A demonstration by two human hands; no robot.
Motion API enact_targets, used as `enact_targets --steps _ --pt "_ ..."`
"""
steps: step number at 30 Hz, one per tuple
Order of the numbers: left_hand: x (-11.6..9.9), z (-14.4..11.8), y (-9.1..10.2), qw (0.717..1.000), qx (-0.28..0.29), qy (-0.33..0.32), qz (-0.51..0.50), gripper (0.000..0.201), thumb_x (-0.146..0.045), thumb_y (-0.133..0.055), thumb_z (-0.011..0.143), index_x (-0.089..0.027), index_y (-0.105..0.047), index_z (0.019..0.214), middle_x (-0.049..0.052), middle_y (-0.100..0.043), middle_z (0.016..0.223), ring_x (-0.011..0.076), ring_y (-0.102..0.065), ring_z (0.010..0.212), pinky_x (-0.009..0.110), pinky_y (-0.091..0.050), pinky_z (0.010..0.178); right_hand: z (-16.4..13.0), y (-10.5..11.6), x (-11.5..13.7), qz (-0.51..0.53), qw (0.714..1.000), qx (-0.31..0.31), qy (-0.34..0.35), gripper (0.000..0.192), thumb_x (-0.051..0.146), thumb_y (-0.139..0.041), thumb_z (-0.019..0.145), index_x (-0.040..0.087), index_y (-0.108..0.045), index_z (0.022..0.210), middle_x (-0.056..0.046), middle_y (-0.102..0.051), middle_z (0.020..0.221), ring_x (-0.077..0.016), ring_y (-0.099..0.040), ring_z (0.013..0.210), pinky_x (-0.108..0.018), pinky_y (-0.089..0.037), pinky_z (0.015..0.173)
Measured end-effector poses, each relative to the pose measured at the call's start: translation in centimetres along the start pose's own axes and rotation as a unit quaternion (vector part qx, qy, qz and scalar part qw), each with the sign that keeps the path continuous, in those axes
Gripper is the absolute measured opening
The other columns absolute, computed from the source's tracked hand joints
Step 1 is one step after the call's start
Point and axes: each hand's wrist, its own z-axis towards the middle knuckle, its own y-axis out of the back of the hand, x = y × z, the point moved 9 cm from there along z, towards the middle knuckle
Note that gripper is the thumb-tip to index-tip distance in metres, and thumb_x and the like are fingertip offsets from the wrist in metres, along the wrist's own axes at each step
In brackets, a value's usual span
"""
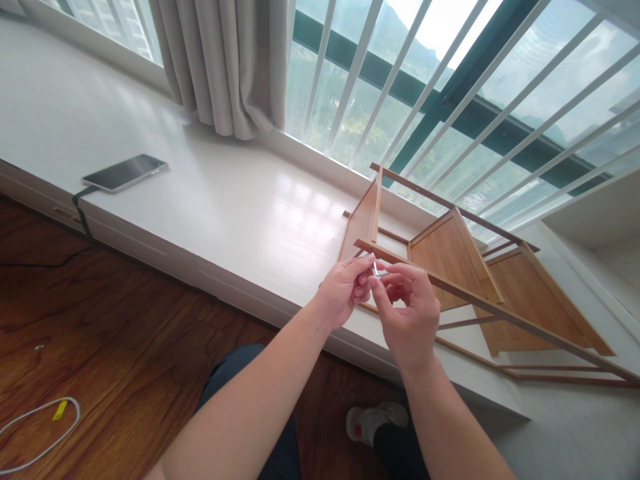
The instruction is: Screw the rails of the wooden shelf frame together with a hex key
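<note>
Left hand (pixel 345 288): fingertips pinching a small metal key (pixel 379 270).
Right hand (pixel 407 313): fingers curled, also gripping the key.
Key: frame centre, against wooden rack (pixel 450 257).
Phone (pixel 125 173): sill (pixel 240 200), ten o'clock.

**White ledge under the window, wood floor below**

A broad white window ledge (pixel 225 200) runs along the glass. On it lie a dark phone (pixel 125 173), flat and face up near the front edge at the left, and a wooden shelf rack (pixel 450 257) tipped on its side at the right — well apart from the phone. Below the ledge is a brown wooden floor (pixel 100 320). A white cable (pixel 45 427) with a yellow tag lies looped on the boards at the lower left.
</note>
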Motion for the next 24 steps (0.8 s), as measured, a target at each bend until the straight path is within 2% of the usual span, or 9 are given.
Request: enact_targets --steps 17,24 --pt "-0.11 0.09 -0.35 1.000 0.017 0.002 -0.018 0.029 -0.042 -0.076 0.082 -0.014 -0.069 0.082 -0.008 -0.038 0.057 0.0031 -0.030 0.047 0.016 -0.026 0.045 0.25 0.10 0.50 -0.021 0.999 -0.008 0.029 0.019 0.026 -0.072 0.090 0.023 -0.066 0.107 -0.001 -0.074 0.086 -0.0146 -0.069 0.068 -0.027 -0.059 0.062" --pt "-0.18 0.06 -0.26 1.000 0.009 0.001 -0.017 0.030 -0.043 -0.077 0.081 -0.014 -0.068 0.081 -0.008 -0.038 0.055 0.0031 -0.030 0.046 0.016 -0.025 0.044 0.35 0.29 0.39 -0.051 0.998 -0.019 0.022 0.015 0.031 -0.074 0.089 0.022 -0.066 0.098 -0.001 -0.072 0.082 -0.0137 -0.066 0.064 -0.027 -0.056 0.059"
